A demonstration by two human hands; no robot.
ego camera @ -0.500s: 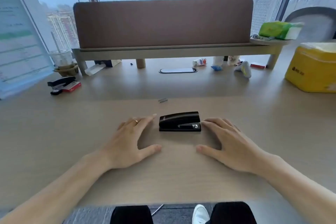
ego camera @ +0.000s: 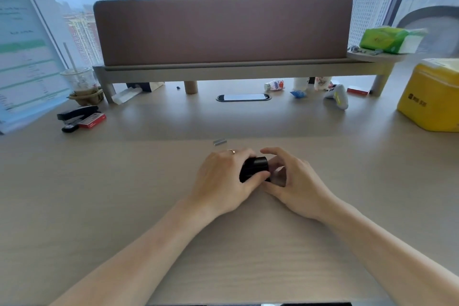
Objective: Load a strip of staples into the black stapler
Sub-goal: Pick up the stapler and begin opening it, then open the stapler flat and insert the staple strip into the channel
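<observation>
The black stapler (ego camera: 255, 167) sits in the middle of the light wooden desk (ego camera: 124, 194), mostly covered by both hands. My left hand (ego camera: 223, 179) wraps it from the left, thumb across its near side. My right hand (ego camera: 293, 179) closes on its right end, fingers curled over the top. A short grey strip of staples (ego camera: 220, 142) lies loose on the desk just beyond my left hand, untouched.
A second black stapler (ego camera: 77, 114) and a red staple box (ego camera: 93, 120) lie at the far left. A yellow bin (ego camera: 432, 97) stands at the right. A shelf with a brown panel (ego camera: 223, 30) spans the back, small items beneath it.
Both hands lay flat beside the stapler; now they have closed in and gripped it from either side. The staple strip has not moved.
</observation>
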